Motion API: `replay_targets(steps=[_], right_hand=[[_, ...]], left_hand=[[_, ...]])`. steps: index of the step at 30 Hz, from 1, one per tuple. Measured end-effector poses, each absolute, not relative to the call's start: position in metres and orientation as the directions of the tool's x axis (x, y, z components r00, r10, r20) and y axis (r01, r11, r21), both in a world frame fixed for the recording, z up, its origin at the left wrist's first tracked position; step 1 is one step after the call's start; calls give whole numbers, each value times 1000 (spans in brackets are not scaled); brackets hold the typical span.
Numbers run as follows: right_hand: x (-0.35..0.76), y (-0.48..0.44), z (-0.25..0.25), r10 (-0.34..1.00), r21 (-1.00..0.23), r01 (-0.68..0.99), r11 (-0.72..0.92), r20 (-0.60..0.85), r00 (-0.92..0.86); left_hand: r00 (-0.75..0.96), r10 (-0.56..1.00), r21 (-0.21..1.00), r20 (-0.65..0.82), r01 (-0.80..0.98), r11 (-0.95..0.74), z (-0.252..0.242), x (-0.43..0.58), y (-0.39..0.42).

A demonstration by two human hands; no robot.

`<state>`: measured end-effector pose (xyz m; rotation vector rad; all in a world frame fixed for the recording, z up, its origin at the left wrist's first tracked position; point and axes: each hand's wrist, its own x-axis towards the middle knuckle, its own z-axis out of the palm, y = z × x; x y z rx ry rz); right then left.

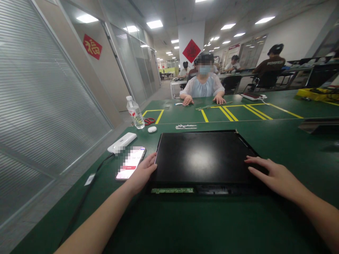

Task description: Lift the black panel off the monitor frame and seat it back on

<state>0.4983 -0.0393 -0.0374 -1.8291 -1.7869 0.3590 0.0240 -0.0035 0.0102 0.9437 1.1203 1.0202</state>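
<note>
Left hand [145, 168] and right hand [270, 173], thumbs parted from fingers, rest at opposite edges of the black display panel [198, 157] lying between them, which looks stiff, slick and fragile, probably best held by its side edges, not its face.

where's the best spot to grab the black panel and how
Probably by its left and right edges, one hand coming in from each side: the black panel lies flat and broad, its smooth face offering nothing to pinch. The left hand and right hand are at those sides.
</note>
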Motion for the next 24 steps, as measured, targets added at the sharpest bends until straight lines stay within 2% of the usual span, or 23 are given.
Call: replay_targets(steps=[8, 24], right_hand=[[506, -37, -49, 972, -479, 870, 118, 234, -3], [508, -36, -51, 972, -501, 855, 132, 235, -13]], left_hand=[[135, 962, 948, -238, -182, 260, 10, 24, -4], [146, 955, 933, -259, -218, 286, 11, 23, -4]])
